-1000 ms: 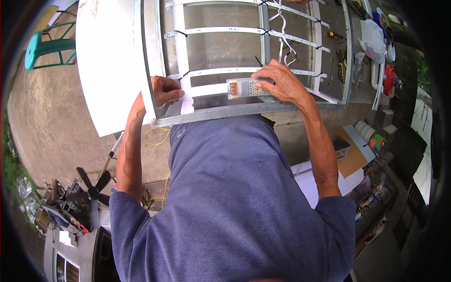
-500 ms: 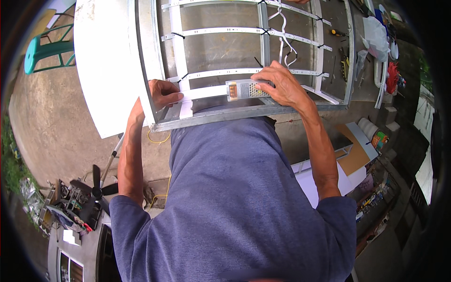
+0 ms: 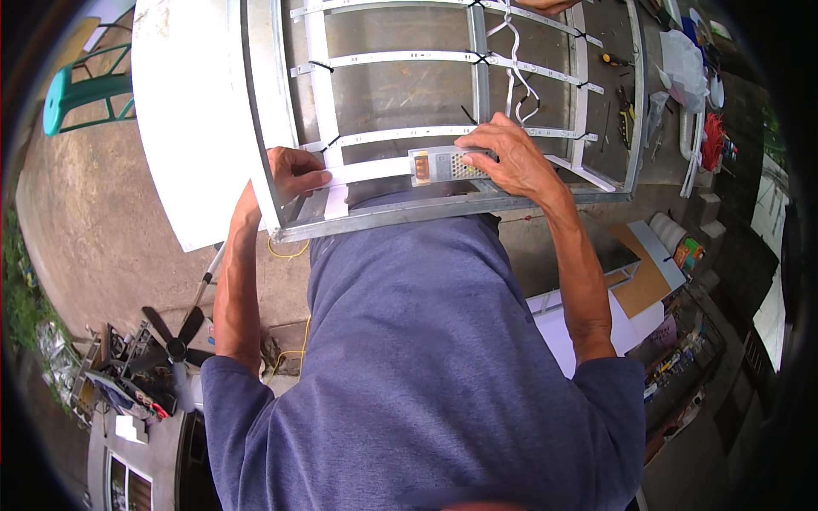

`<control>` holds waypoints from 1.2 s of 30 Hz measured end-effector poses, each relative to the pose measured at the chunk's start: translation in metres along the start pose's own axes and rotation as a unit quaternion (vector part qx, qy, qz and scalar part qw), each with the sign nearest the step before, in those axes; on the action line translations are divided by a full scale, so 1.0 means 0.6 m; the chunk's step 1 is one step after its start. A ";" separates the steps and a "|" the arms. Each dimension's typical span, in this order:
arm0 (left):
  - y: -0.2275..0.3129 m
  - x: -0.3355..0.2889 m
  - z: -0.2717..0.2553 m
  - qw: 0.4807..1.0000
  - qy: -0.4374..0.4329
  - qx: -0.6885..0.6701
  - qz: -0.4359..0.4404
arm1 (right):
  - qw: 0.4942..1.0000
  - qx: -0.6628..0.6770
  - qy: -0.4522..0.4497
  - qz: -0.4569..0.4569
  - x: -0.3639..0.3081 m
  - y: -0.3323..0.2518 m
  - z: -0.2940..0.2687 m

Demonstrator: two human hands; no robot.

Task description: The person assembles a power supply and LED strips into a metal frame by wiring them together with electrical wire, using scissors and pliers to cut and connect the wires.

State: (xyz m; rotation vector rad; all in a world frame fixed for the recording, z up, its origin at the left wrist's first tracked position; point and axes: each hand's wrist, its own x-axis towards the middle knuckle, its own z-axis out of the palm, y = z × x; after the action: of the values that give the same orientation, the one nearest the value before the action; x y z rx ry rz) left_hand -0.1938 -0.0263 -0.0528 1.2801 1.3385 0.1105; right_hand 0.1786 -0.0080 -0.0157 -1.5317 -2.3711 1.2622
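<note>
My right hand (image 3: 509, 156) is closed on the right part of a slim metal LED power supply (image 3: 439, 166) with a perforated cover and a terminal block at its left end. A flat white strip (image 3: 375, 169) runs from the power supply to my left hand (image 3: 296, 173), which pinches the strip's other end between thumb and fingers. Both hands work inside a galvanized metal frame (image 3: 383, 219), just beyond its near bar. Several LED strips (image 3: 409, 133) cross the frame, tied with black cable ties to white uprights (image 3: 322, 85).
Another person's hand (image 3: 548, 4) shows at the top edge. White wires (image 3: 514, 64) hang near the middle bar. Pliers (image 3: 626, 119) and a screwdriver (image 3: 613, 60) lie at the right. A white panel (image 3: 183, 102) and a green stool (image 3: 64, 94) are left; a fan (image 3: 176, 347) stands lower left.
The other person's hand reaches slightly further into view at the top. The fan blades have turned. My hands stay nearly in place on the strip and power supply.
</note>
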 end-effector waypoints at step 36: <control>0.005 -0.002 -0.002 1.000 -0.005 0.010 0.000 | 1.000 -0.017 -0.009 -0.003 0.002 -0.007 -0.008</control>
State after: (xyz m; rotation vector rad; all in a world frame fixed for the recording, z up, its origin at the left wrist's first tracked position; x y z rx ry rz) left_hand -0.1933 -0.0254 -0.0496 1.2965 1.3341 0.0898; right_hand 0.1771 -0.0049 -0.0103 -1.5281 -2.4185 1.2472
